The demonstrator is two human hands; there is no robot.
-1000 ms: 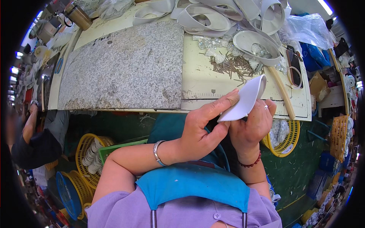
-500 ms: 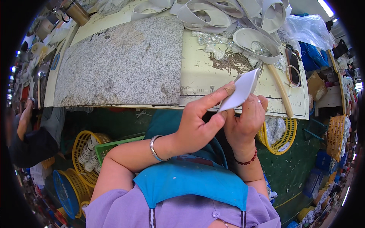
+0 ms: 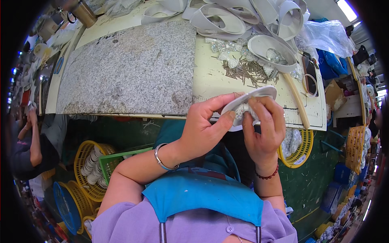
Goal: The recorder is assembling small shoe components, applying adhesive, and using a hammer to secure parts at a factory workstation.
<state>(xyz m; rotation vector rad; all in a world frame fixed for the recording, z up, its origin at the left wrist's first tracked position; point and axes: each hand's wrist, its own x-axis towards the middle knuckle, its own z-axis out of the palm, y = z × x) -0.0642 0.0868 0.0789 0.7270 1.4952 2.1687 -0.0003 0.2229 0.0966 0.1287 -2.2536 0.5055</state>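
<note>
Just past the table's front edge, a white looped strap (image 3: 265, 92) is held up between my two hands. My left hand (image 3: 200, 127) pinches its left end between thumb and fingers. On the strap's near side sits a glittery silver-white ornament (image 3: 241, 111), partly covered by my fingers. My right hand (image 3: 265, 127) is closed on the strap's right part, its fingertips pressing at the ornament. Behind the hands on the table lie many thin brown pins (image 3: 247, 72) and more sparkling ornaments (image 3: 221, 44).
A speckled stone slab (image 3: 129, 69) covers the table's left part. White looped straps (image 3: 216, 20) are heaped at the back. A wooden stick (image 3: 298, 103) lies at right near a dark phone (image 3: 310, 71). Yellow baskets (image 3: 306, 152) stand below; a co-worker (image 3: 34, 146) sits at far left.
The strap has turned and tilted, so its open loop and the ornament now show. My right fingers have moved up onto the ornament. The co-worker's hands at far left have shifted.
</note>
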